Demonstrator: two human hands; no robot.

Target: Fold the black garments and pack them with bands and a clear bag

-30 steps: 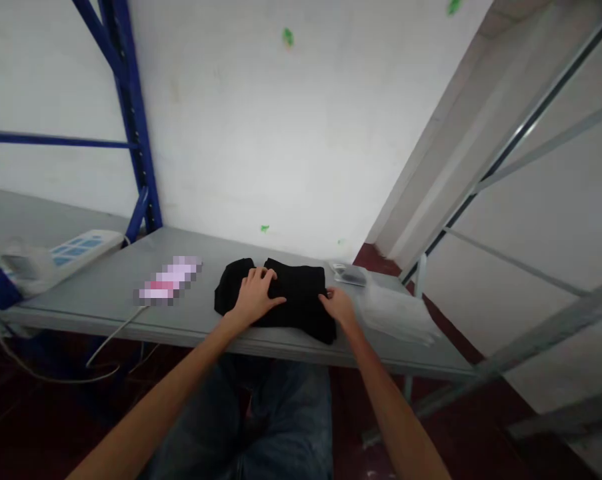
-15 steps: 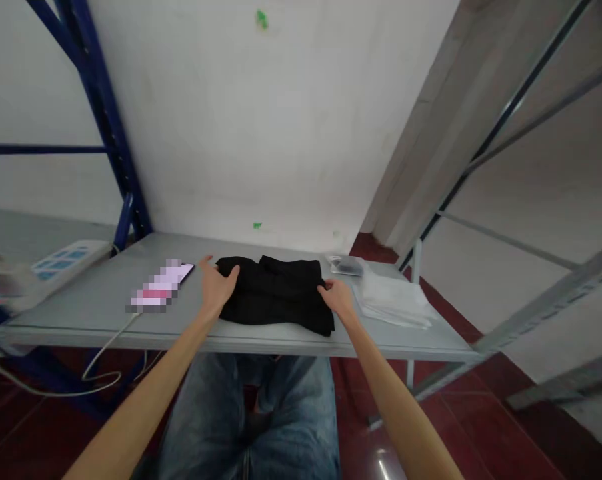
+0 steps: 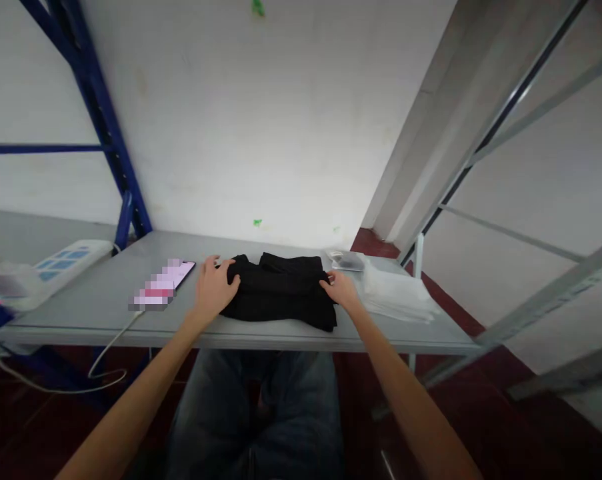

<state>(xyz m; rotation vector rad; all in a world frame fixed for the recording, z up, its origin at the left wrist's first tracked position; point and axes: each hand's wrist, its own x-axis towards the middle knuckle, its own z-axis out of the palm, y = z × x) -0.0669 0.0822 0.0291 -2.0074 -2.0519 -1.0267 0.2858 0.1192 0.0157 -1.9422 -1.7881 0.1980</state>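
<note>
A folded black garment lies across the table near its front edge; its exact kind does not show. Its upper left corner is bunched up a little. My left hand grips the left end, with curled fingers on the far side and the thumb on the near side of the bunched cloth. At the right end, my right hand pinches the side edge between thumb and fingers. Part of each end of the cloth is hidden by the hands.
A phone with a white cable lies left on the grey table. White plastic bags and a small clear packet lie right. A power strip, blue rack post and white wall surround the spot.
My left hand's fingers have curled in over the garment's left end, and its upper left corner has bunched up. The right hand keeps its pinch, shifted slightly right in view.
</note>
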